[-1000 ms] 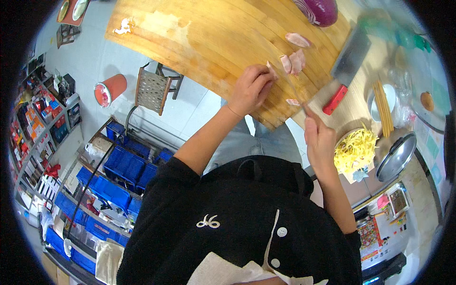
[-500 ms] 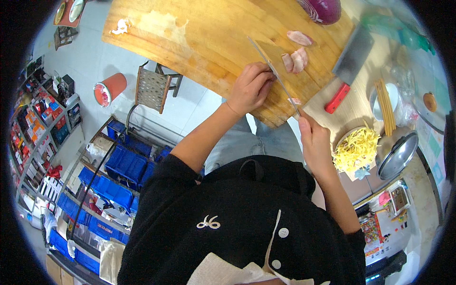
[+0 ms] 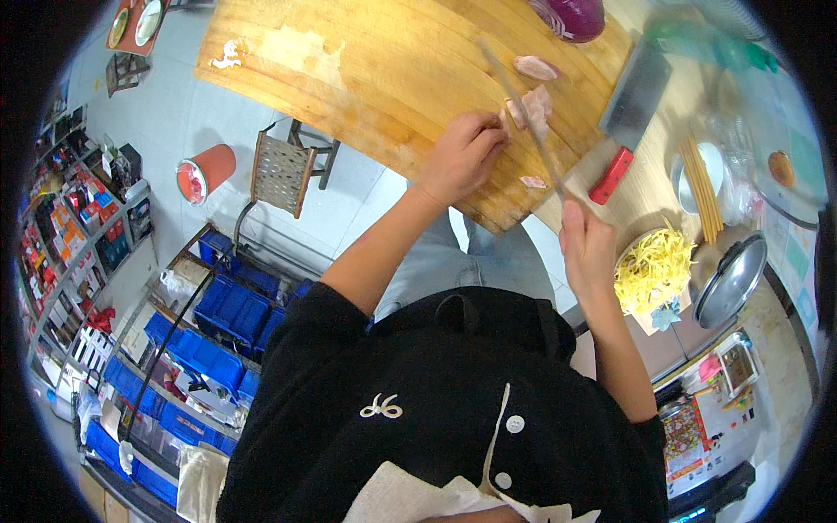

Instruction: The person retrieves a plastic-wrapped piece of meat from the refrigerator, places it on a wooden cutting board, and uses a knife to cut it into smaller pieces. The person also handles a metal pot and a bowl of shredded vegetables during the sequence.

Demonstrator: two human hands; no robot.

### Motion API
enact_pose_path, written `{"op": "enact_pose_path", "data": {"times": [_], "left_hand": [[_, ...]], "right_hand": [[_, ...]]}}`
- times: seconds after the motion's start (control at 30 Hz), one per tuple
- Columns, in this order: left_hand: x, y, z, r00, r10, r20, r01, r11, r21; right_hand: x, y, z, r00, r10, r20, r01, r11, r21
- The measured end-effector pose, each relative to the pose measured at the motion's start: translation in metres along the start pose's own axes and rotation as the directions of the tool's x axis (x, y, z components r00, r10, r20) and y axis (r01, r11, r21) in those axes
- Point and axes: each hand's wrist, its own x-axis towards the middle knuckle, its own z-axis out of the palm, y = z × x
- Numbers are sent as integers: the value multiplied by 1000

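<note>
My right hand (image 3: 586,240) is closed around the handle of a knife (image 3: 518,98), whose long thin blade is blurred and slants up and left across the cutting board (image 3: 366,78). Left of the blade, my left hand (image 3: 465,159) is closed, with curled fingers low over the board; what its fingertips pinch, if anything, is hidden. Pale pink raw meat pieces (image 3: 540,105) lie at the blade, partly behind it. One more meat slice (image 3: 534,68) lies farther back, and a small meat scrap (image 3: 534,182) lies near the board's front corner.
A cleaver (image 3: 637,94) with a red handle rests right of the board. Half a red onion (image 3: 571,17) sits at the back. Rightward are a plate of yellow shreds (image 3: 652,272), chopsticks (image 3: 699,187) across a bowl, and a lid (image 3: 732,279). A stool (image 3: 283,172) stands left.
The knife and my right hand have shifted right over the board, bringing the blade from beside my left fingertips to the meat pieces. My left hand stays about where it was.
</note>
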Motion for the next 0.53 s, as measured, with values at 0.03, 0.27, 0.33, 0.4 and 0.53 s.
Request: {"op": "enact_pose_path", "data": {"times": [0.03,0.27,0.33,0.4,0.53], "left_hand": [[2,3,2,1000,0,-8,0,1000,13],[5,6,2,1000,19,-6,-18,998,60],[6,4,1,1000,29,7,-30,999,41],[7,2,0,999,37,19,-38,999,33],[8,-1,-1,998,43,49,-44,999,28]], "right_hand": [[-7,-3,-4,999,19,43,-18,999,-38],[-27,-1,1,998,24,49,-21,998,-59],[-28,-1,1,998,39,52,-36,997,-68],[-31,0,0,997,57,47,-53,996,-66],[-32,2,1,996,85,36,-82,994,-78]]}}
